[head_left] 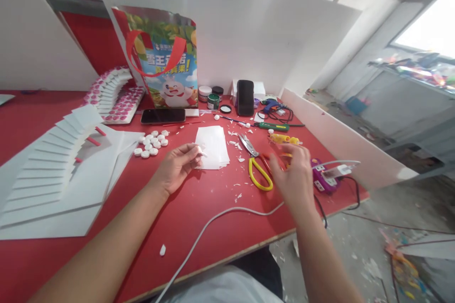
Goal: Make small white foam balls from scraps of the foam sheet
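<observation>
My left hand (181,165) pinches a small white piece (202,151) between thumb and fingertips, over the near left side of a stack of white paper sheets (215,139). What the piece is I cannot make out. My right hand (295,175) is raised with its fingers apart and slightly blurred, just right of the scissors (260,175). The scissors lie with their blades pointing away; one handle loop is yellow, and the red one is partly hidden by my hand. White scraps (234,144) are scattered around the blades. Left of the sheets sits a cluster of small round white pieces (153,141).
White curved step-like models (46,161) fill the left. A colourful bag (167,66), phone (163,115), paint jars (213,101) and green-handled tool (273,127) stand or lie behind. A purple power strip (324,177) sits at right; a white cable (220,213) crosses the front.
</observation>
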`<state>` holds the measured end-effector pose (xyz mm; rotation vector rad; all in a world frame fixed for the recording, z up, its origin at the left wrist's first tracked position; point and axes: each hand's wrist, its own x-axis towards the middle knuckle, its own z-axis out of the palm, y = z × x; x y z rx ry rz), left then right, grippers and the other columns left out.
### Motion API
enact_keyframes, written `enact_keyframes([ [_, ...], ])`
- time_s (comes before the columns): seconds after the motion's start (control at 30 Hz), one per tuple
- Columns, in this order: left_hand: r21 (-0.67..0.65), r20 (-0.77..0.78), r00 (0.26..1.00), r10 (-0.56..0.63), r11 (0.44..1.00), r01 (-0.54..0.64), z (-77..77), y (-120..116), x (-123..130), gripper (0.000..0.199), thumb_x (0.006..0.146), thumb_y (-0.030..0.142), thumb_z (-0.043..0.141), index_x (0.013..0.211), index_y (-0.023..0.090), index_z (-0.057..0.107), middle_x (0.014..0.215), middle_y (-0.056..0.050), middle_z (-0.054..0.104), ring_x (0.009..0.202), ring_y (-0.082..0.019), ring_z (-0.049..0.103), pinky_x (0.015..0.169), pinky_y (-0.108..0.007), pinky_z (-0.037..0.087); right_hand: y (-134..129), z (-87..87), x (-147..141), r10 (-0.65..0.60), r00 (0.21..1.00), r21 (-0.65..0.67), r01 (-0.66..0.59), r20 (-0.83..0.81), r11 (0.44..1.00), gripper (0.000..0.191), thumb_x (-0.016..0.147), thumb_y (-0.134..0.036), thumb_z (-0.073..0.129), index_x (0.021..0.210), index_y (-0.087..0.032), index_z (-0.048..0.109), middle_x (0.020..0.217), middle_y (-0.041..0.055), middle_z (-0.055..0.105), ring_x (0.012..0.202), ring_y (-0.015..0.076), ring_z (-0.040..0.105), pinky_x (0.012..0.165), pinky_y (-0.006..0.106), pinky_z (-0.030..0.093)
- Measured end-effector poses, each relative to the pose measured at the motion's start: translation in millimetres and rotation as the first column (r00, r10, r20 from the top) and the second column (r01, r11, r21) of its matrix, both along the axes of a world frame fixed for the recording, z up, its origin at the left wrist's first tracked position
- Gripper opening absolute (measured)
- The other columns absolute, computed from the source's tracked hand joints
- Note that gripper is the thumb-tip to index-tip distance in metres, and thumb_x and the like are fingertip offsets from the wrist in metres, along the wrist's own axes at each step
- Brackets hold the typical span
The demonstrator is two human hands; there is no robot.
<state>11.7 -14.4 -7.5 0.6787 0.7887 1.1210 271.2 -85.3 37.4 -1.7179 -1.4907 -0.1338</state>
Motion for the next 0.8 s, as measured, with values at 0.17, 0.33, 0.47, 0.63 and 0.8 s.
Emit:
enact_keyframes([
  [0.17, 0.000, 0.007, 1.000, -0.007, 1.000, 0.007, 2.2, -1.3, 1.5, 0.032, 0.059, 0.031, 0.093, 0.074, 0.012, 0.072, 0.068, -0.001, 0.064, 0.058, -0.007, 0.054, 0.057, -0.020, 0.050, 14.5, -28.3, 55.2, -0.250, 0.968, -0.141, 0.249, 0.008, 0.958, 0.036, 0.073, -0.038, 0.060, 0.099, -0.014, 0.062, 0.102, 0.0202, 0.063, 0.099, 0.0332, 0.058, 0.086, 0.049, 0.049],
  [0.33, -0.018, 0.023, 1.000, 0.010, 1.000, -0.010, 4.2, -3.7, 0.6, 0.037, 0.053, 0.032, 0.096, 0.073, 0.011, 0.072, 0.071, -0.002, 0.066, 0.059, -0.007, 0.056, 0.059, -0.019, 0.054, 37.8, -25.3, 69.2, -0.282, 0.951, -0.423, 0.204, -0.129, 0.883, 0.021, 0.063, -0.036, 0.062, 0.056, -0.022, 0.048, 0.058, 0.0033, 0.053, 0.066, 0.0206, 0.052, 0.064, 0.033, 0.040],
  [0.47, -0.042, 0.040, 0.999, -0.004, 0.999, 0.005, 3.9, -4.3, 0.9, 0.038, 0.052, 0.031, 0.096, 0.074, 0.011, 0.073, 0.071, 0.000, 0.066, 0.060, -0.007, 0.058, 0.060, -0.019, 0.055, 37.3, -21.3, 66.3, -0.301, 0.917, -0.404, 0.179, -0.262, 0.897, 0.021, 0.061, -0.035, 0.060, 0.053, -0.021, 0.046, 0.046, -0.0034, 0.040, 0.050, 0.0132, 0.040, 0.051, 0.028, 0.029],
  [0.63, -0.020, 0.029, 0.999, 0.043, 0.999, -0.042, 1.7, -1.2, 1.1, 0.039, 0.052, 0.032, 0.096, 0.076, 0.011, 0.075, 0.070, -0.001, 0.067, 0.061, -0.007, 0.060, 0.062, -0.020, 0.057, 22.5, 2.0, 30.3, -0.025, 0.717, -0.134, -0.096, -0.697, 0.986, 0.027, 0.065, -0.038, 0.067, 0.080, -0.016, 0.064, 0.068, 0.0011, 0.060, 0.056, 0.0113, 0.045, 0.051, 0.026, 0.035],
  [0.8, 0.027, 0.000, 0.993, 0.119, 0.993, -0.119, 1.8, 5.1, -4.0, 0.040, 0.049, 0.034, 0.097, 0.072, 0.013, 0.073, 0.066, 0.001, 0.067, 0.060, -0.007, 0.060, 0.061, -0.019, 0.056, 25.4, 23.4, -22.9, 0.208, 0.424, -0.076, -0.563, -0.882, 0.823, 0.036, 0.068, -0.045, 0.079, 0.085, -0.014, 0.070, 0.064, -0.0011, 0.056, 0.055, 0.0088, 0.044, 0.051, 0.024, 0.034],
])
